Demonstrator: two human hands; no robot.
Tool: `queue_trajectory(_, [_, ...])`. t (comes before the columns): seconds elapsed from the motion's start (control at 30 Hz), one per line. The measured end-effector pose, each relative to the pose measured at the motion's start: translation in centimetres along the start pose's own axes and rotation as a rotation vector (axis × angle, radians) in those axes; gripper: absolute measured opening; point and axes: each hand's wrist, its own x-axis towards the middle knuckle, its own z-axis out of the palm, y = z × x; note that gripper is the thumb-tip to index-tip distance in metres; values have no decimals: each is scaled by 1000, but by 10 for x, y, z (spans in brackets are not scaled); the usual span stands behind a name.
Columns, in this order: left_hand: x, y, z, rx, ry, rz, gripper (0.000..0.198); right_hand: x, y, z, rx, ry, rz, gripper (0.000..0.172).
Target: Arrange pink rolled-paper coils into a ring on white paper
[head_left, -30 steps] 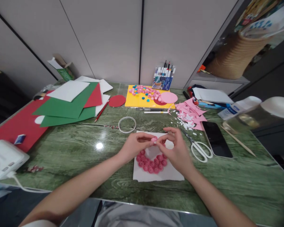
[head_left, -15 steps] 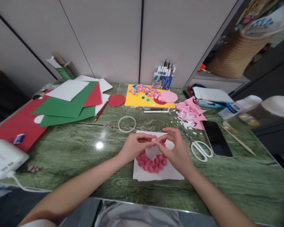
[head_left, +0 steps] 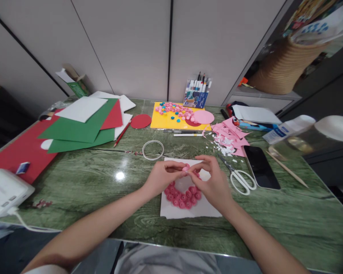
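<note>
Between the fingertips of both hands is a small pink paper coil (head_left: 185,168), partly hidden by the fingers. My left hand (head_left: 161,178) pinches it from the left, and my right hand (head_left: 212,181) meets it from the right with thumb and forefinger closed. A tiny white bit shows where the fingertips come together. Beneath them lies a white sheet (head_left: 171,211) bearing a ring of darker pink rolled-paper coils (head_left: 183,198). The upper part of that ring is covered by my hands. White-handled scissors (head_left: 242,182) rest to the right of my right hand.
Pink paper scraps (head_left: 230,133), a phone (head_left: 262,167) and a wooden stick (head_left: 287,169) lie at the right. A yellow sheet (head_left: 162,122) holds loose coils at the back. A white ring (head_left: 143,150), coloured paper (head_left: 74,129) and a white charger (head_left: 8,192) are at the left.
Almost nothing differs. Both hands keep the same pinch over the white sheet, and the whole view has shifted very slightly.
</note>
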Motion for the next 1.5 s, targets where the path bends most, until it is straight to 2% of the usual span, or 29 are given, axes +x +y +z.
queue_trajectory(0.2, [0, -1, 0, 17, 2, 5, 29, 1, 1, 1, -26, 6, -22, 37])
queue_trajectory(0.5, [-3, 3, 2, 49, 30, 24, 31, -1, -3, 0, -209, 67, -149, 34])
queue_trajectory(0.67, [-7, 5, 5, 64, 66, 69, 25, -3, -4, 1, -262, 80, -192, 30])
queue_trajectory(0.83, [-8, 7, 6, 168, 91, 122, 20, -7, -4, 1, -370, 113, -328, 20])
queue_trajectory(1.0, [-7, 7, 5, 138, 86, 103, 20, -9, -4, 0, -440, 123, -447, 29])
queue_trajectory(1.13, [-6, 7, 4, -11, 15, 25, 23, -6, -1, -2, -433, 125, -375, 36])
queue_trajectory(1.27, [-7, 6, 2, -169, -56, -46, 20, -2, 3, -5, -379, 120, -277, 34])
queue_trajectory(1.37, [-7, 6, 1, -273, -57, -79, 21, 1, 6, -7, -374, 143, -250, 32])
queue_trajectory(1.5, [-7, 8, 1, -250, -12, -58, 21, 4, 10, -7, -375, 153, -239, 31])
